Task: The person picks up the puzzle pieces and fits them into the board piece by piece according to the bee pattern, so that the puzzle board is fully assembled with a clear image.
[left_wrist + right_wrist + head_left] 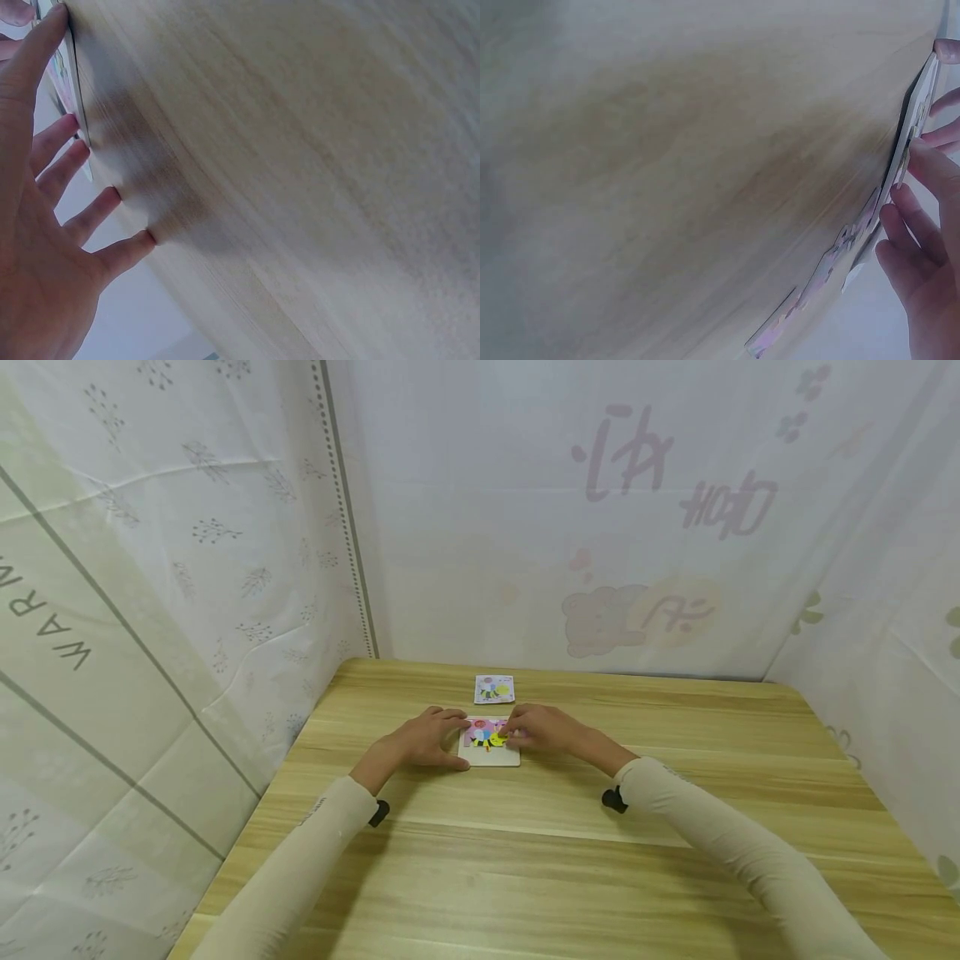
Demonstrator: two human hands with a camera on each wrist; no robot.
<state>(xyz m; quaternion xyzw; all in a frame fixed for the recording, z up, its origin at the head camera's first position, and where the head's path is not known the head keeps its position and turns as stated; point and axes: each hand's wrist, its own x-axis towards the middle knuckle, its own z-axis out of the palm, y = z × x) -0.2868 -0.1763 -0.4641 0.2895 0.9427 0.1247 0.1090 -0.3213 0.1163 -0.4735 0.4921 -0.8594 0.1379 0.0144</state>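
A small pale puzzle board (489, 758) lies on the table, its picture showing a yellow and black bee (486, 740) on pink. My left hand (423, 739) steadies the board's left side, with thumb near the lower corner and fingertips by the upper one. In the left wrist view the fingers (91, 217) are spread, and the outer two touch the tabletop. My right hand (547, 729) is over the board's right side, pinching a puzzle piece (903, 169) between thumb and fingers at the bee's yellow head. That hand hides the board's right edge.
Several loose puzzle pieces (774, 324) lie flat in a row beside the board, seen in the right wrist view. Behind the board is a square picture card (494, 690) with a similar bee. Patterned curtains (465, 527) hang along the wooden table's (480, 877) back and sides.
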